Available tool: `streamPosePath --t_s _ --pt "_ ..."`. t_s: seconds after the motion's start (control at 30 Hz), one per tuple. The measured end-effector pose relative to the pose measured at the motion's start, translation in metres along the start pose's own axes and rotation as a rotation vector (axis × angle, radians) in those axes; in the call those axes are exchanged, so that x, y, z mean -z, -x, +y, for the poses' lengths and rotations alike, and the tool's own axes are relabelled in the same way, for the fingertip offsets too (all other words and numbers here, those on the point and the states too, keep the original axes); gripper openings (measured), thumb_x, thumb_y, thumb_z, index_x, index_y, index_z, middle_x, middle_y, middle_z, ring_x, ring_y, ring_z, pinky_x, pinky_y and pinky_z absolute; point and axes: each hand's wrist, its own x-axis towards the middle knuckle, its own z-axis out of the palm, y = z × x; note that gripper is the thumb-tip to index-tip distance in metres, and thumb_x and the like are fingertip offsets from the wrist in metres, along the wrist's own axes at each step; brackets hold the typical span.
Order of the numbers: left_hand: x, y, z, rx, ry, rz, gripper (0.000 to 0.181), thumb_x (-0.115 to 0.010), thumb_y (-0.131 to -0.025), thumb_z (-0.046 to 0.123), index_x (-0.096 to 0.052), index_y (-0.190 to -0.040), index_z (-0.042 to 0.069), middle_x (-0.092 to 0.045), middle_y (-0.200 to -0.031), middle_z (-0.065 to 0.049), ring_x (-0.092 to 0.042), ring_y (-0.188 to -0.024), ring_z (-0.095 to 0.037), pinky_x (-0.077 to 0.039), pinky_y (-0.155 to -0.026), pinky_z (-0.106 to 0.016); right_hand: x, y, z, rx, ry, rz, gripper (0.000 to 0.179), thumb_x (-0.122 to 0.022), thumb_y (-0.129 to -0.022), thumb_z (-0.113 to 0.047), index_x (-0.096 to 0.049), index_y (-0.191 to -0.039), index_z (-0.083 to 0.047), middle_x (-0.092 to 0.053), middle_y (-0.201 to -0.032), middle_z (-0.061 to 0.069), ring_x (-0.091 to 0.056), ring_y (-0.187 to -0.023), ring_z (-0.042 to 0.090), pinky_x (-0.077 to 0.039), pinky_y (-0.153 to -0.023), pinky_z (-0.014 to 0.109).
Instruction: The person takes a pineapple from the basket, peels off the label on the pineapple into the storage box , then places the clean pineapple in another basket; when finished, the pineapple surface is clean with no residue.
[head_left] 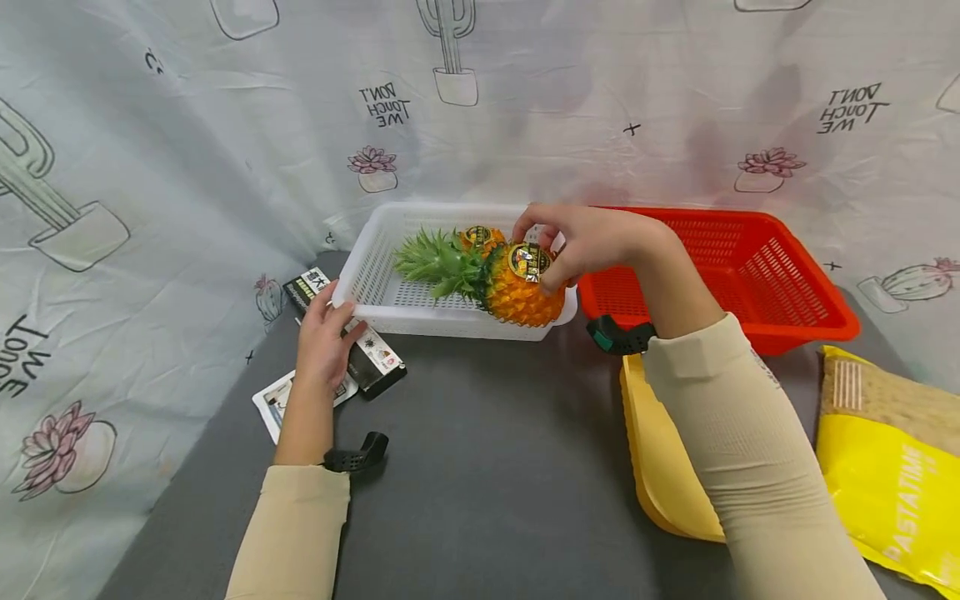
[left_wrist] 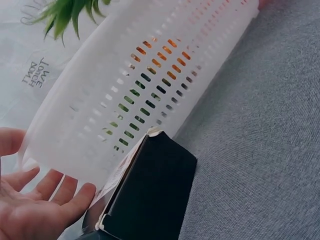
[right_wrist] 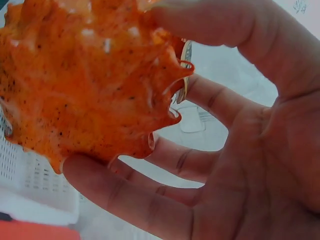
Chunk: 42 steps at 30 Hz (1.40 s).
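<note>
My right hand (head_left: 600, 242) grips an orange toy pineapple (head_left: 525, 292) with green leaves and a round black-and-gold label, held over the right part of a white basket (head_left: 457, 323). In the right wrist view, thumb and fingers curl around the bumpy orange body of the pineapple (right_wrist: 85, 90). A second pineapple (head_left: 482, 237) lies in the basket behind it, partly hidden. My left hand (head_left: 322, 346) holds the basket's left front corner. The left wrist view shows the thumb at the rim and the fingers under the edge of the basket (left_wrist: 65, 135).
Below the basket's left end lie black boxes (head_left: 375, 360) and a white card (head_left: 273, 400). A red basket (head_left: 720, 321) stands at the right. Nearer are a yellow tray (head_left: 667, 467), partly behind my right arm, and a yellow pasta bag (head_left: 885, 467). A printed curtain (head_left: 525, 125) hangs behind.
</note>
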Motion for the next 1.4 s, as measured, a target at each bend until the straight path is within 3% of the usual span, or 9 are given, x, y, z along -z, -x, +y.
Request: streamPosePath --t_s 0.17,0.37,0.57,0.73,0.83,1.0,1.4 --pt "0.006 0.001 0.001 0.023 0.003 -0.006 0.057 -0.046 -0.109 0.009 -0.030 -0.163 0.017 -0.031 -0.165 -0.016 -0.041 -0.145 -0.028 -0.034 -0.123 -0.050 -0.012 0.014 -0.006 0.019 0.079 0.011 0.062 -0.075 -0.080 -0.012 -0.050 -0.136 -0.022 -0.054 -0.128 0.011 -0.057 -0.108 0.028 -0.055 -0.086 0.041" --pt "0.006 -0.002 0.003 0.007 -0.022 -0.018 0.058 -0.049 -0.108 0.010 -0.030 -0.163 0.014 -0.034 -0.163 -0.017 -0.049 -0.135 -0.021 -0.035 -0.122 -0.051 -0.023 0.033 -0.009 0.064 0.116 0.049 0.060 -0.074 -0.079 -0.008 -0.054 -0.133 -0.022 -0.054 -0.126 0.008 -0.060 -0.103 0.024 -0.055 -0.081 0.038" --pt "0.006 -0.001 0.006 0.011 -0.023 -0.024 0.058 -0.048 -0.109 0.010 -0.030 -0.163 0.016 -0.033 -0.165 -0.015 -0.043 -0.143 -0.026 -0.033 -0.123 -0.052 -0.036 0.046 -0.006 0.121 0.138 0.053 0.058 -0.078 -0.078 -0.010 -0.056 -0.130 -0.019 -0.057 -0.120 0.007 -0.058 -0.106 0.024 -0.056 -0.082 0.036" --pt "0.006 0.002 0.007 0.023 -0.030 -0.041 0.058 -0.047 -0.109 0.011 -0.029 -0.164 0.018 -0.033 -0.166 -0.014 -0.042 -0.144 -0.025 -0.033 -0.123 -0.051 -0.051 0.053 -0.001 0.129 0.097 0.037 0.055 -0.077 -0.077 -0.009 -0.057 -0.128 -0.019 -0.056 -0.117 0.008 -0.059 -0.100 0.025 -0.057 -0.073 0.037" --pt "0.005 0.003 0.007 0.027 -0.029 -0.034 0.057 -0.047 -0.109 0.011 -0.029 -0.163 0.018 -0.034 -0.165 -0.013 -0.043 -0.143 -0.025 -0.033 -0.123 -0.051 -0.062 0.053 0.002 0.109 0.076 0.023 0.058 -0.079 -0.076 -0.010 -0.057 -0.128 -0.022 -0.056 -0.118 0.007 -0.057 -0.102 0.026 -0.057 -0.073 0.036" --pt "0.006 0.002 0.007 0.018 -0.023 -0.027 0.057 -0.048 -0.109 0.012 -0.030 -0.163 0.018 -0.033 -0.165 -0.013 -0.043 -0.144 -0.025 -0.033 -0.123 -0.051 -0.081 0.048 0.008 0.089 0.069 -0.001 0.062 -0.082 -0.075 -0.012 -0.056 -0.130 -0.024 -0.058 -0.120 0.006 -0.053 -0.110 0.026 -0.054 -0.083 0.037" --pt "0.005 0.004 0.007 0.035 -0.002 -0.032 0.056 -0.047 -0.109 0.011 -0.031 -0.163 0.019 -0.033 -0.165 -0.012 -0.044 -0.141 -0.021 -0.031 -0.123 -0.051 -0.104 0.040 0.027 0.110 0.068 -0.059 0.058 -0.081 -0.075 -0.012 -0.058 -0.127 -0.020 -0.059 -0.116 0.005 -0.053 -0.106 0.023 -0.053 -0.082 0.034"
